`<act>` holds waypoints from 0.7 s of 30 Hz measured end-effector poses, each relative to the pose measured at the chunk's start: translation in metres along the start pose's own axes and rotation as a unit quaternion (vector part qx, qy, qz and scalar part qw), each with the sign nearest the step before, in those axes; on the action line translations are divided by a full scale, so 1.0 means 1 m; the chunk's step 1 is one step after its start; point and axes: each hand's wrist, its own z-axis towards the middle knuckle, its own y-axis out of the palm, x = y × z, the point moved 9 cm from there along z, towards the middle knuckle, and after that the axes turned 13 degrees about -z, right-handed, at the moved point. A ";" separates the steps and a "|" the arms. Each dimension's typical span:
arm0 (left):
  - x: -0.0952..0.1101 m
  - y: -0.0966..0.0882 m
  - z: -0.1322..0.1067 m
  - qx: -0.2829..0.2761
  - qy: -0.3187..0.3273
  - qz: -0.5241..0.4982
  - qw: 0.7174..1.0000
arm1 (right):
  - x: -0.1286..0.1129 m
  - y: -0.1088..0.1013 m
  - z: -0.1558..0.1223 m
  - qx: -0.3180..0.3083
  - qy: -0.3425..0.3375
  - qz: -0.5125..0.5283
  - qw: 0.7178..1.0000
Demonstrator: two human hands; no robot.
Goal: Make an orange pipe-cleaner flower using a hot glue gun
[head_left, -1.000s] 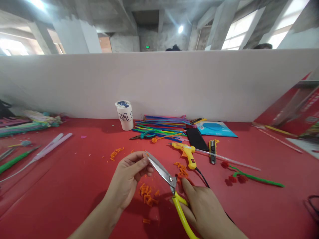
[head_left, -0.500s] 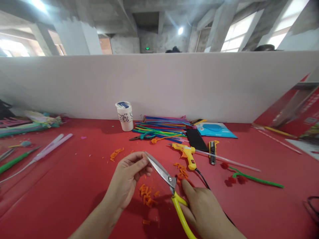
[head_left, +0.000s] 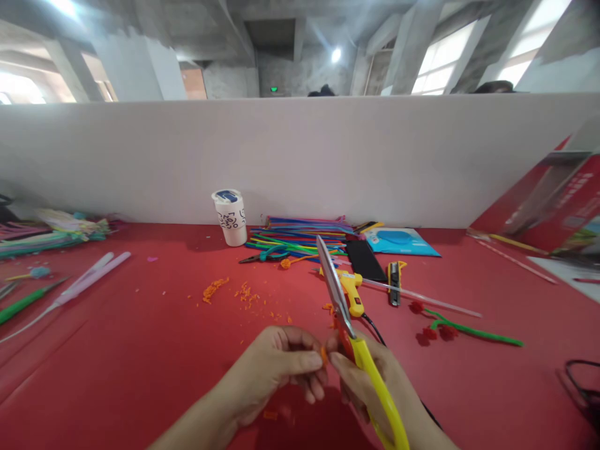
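Thumb and fingertips of my left hand (head_left: pixel 281 369) pinch a small orange fuzzy piece (head_left: pixel 324 356), perhaps a pipe cleaner snippet. The fingertips of my right hand (head_left: pixel 387 381) meet it from the other side. Against its palm, the right hand also grips yellow-handled scissors (head_left: pixel 382 390), whose blades point up and away and look closed or nearly so. Orange fuzzy scraps (head_left: pixel 215 290) lie on the red tabletop beyond my left hand, with finer crumbs (head_left: pixel 246 294) beside them. The scissors and right hand partly cover another orange heap.
A yellow glue gun (head_left: pixel 352 294) lies behind the blades, near a utility knife (head_left: pixel 395 284). Further back are pipe cleaners (head_left: pixel 304 231), pliers (head_left: pixel 267 254), a black phone-like slab (head_left: pixel 365 261) and a white cup (head_left: pixel 230 219). A green stem with red pompoms (head_left: pixel 482 334) is at right.
My left hand has come down and right, away from the blade tip. The scissors have swung more upright in my right hand, and both hands' fingertips now meet at the orange piece.
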 end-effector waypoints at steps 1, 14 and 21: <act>-0.005 0.002 0.001 -0.007 -0.010 0.010 1.000 | 0.003 0.002 0.000 -0.005 0.019 0.022 1.000; -0.007 -0.001 0.003 0.015 -0.010 0.061 0.998 | 0.004 0.006 -0.001 -0.036 0.037 0.053 0.997; -0.001 -0.006 0.003 0.081 0.065 0.117 0.988 | -0.006 0.001 -0.001 -0.005 0.014 0.032 0.999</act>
